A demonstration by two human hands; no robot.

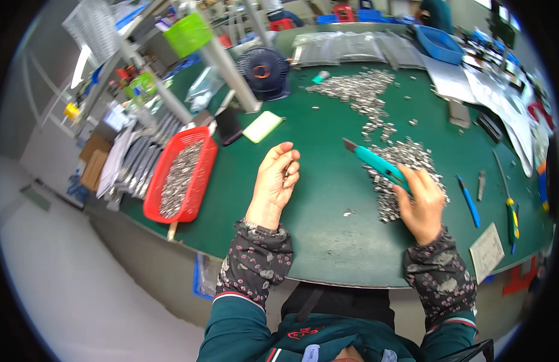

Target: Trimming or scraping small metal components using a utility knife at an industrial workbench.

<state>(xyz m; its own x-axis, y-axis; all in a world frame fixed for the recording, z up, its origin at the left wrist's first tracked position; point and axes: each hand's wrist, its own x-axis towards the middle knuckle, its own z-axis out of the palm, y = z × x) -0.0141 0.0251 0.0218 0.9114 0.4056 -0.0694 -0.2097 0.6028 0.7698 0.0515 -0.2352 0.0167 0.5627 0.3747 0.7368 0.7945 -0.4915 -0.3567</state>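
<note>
A: Your left hand pinches a small metal piece; the red basket sits at the surface's left edge.

B: Your right hand grips the teal cutter over the parts pile. Keep its blade low; bare green surface lies between your hands.

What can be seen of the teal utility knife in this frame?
The teal utility knife has a slim plastic-looking body and a short grey blade extended at its upper-left tip. The right hand grips its rear end, holding it tilted above the green table, blade pointing up-left. Its handle crosses a heap of small silvery metal parts. Whether it touches them cannot be told.
</note>
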